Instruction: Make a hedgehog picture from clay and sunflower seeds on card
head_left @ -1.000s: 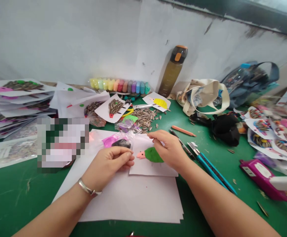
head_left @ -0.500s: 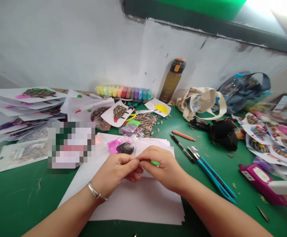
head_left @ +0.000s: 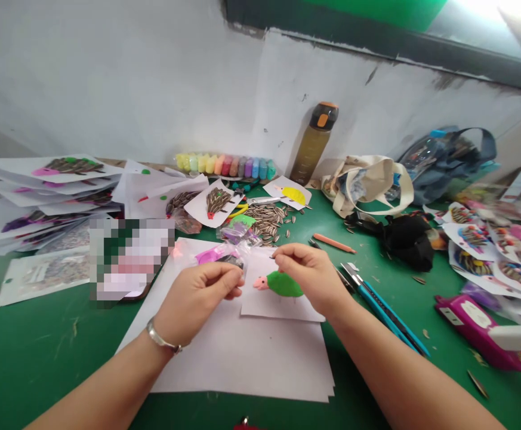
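A small white card (head_left: pixel 278 304) lies on a stack of white paper (head_left: pixel 242 358) and carries a green clay body with a pink head (head_left: pixel 280 283). My right hand (head_left: pixel 307 278) hovers just above the green clay, thumb and forefinger pinched on something too small to name. My left hand (head_left: pixel 197 301), with a silver bracelet at the wrist, is curled shut beside the card's left edge; what it holds is hidden. A clear bag with pink and black clay (head_left: pixel 218 257) lies just behind my left hand.
Sunflower seeds (head_left: pixel 267 218) are heaped behind the card. A row of coloured clay tubs (head_left: pixel 224 164) and a brown bottle (head_left: pixel 313 143) stand at the wall. Blue cutters (head_left: pixel 381 307) and an orange pencil (head_left: pixel 333 243) lie right. Finished cards (head_left: pixel 49 191) are stacked left and right.
Half a second ago both hands met over the card, fingertips together. They have since drawn apart, uncovering the green and pink clay figure. The camera view shifted slightly.
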`<act>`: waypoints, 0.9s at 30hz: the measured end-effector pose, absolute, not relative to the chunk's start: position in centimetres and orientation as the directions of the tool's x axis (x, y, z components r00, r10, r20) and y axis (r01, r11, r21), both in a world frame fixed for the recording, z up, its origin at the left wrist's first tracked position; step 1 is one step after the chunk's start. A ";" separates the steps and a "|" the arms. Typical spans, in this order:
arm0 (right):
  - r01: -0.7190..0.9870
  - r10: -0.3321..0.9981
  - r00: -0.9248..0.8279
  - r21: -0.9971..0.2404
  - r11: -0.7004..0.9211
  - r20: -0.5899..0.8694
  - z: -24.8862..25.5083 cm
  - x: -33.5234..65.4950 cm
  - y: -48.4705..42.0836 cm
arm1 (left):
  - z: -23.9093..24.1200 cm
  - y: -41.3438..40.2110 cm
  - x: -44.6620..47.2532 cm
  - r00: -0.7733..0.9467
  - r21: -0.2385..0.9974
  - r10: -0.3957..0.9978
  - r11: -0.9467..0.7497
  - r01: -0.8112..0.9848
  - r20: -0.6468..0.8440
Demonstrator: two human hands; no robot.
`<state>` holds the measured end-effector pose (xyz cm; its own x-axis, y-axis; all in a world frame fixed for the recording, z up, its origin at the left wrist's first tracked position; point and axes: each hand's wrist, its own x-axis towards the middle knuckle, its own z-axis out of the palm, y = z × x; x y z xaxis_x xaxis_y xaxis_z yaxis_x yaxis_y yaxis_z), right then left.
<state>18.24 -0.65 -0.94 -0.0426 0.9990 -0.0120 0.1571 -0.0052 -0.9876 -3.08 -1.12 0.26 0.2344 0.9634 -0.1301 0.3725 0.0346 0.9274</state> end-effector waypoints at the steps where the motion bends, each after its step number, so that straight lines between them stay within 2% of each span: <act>1: 0.183 1.000 -0.008 -0.983 -0.010 -0.012 -1.1 18.5 -0.4 | 0.1 -1.0 -3.3 0.206 0.881 0.978 -0.078 0.467 -0.022; 4: 0.255 1.000 0.019 -0.967 0.009 0.015 -1.4 18.9 0.0 | -0.9 -0.5 -3.9 0.201 0.612 0.898 -0.418 0.671 0.392; 6: 0.253 1.000 0.008 -0.967 0.006 0.008 -1.6 18.7 0.0 | -1.6 -0.1 -4.2 0.298 0.434 0.813 -0.533 0.726 0.500; 9: 0.194 0.999 -0.023 -0.980 -0.034 -0.039 -2.0 18.2 -0.3 | -2.4 0.5 -4.3 0.447 0.278 0.799 -0.571 0.772 0.402; 13: 0.238 0.999 -0.017 -0.971 -0.024 -0.029 -2.2 17.7 -0.5 | -2.5 0.6 -4.3 0.435 0.220 0.855 -0.499 0.838 0.282; 16: 0.292 1.000 -0.010 -0.956 0.017 0.014 -1.9 17.5 -0.4 | -2.5 0.4 -4.4 0.401 0.224 0.861 -0.476 0.850 0.312; 18: 0.317 0.999 -0.006 -0.947 0.043 0.044 -1.5 17.4 -0.3 | -2.4 0.4 -4.5 0.371 0.279 0.855 -0.479 0.832 0.362; 21: 0.358 0.996 -0.010 -0.930 0.087 0.089 -0.7 17.1 -0.1 | -2.1 0.4 -4.6 0.307 0.475 0.867 -0.478 0.739 0.393; 24: 0.316 0.996 -0.024 -0.945 0.089 0.086 -0.1 16.8 -0.1 | -1.6 0.3 -4.4 0.227 0.674 0.909 -0.412 0.613 0.349; 27: 0.184 0.999 0.020 -0.982 0.038 0.042 0.1 16.7 -0.3 | -1.2 0.0 -4.2 0.204 0.744 0.921 -0.387 0.544 0.331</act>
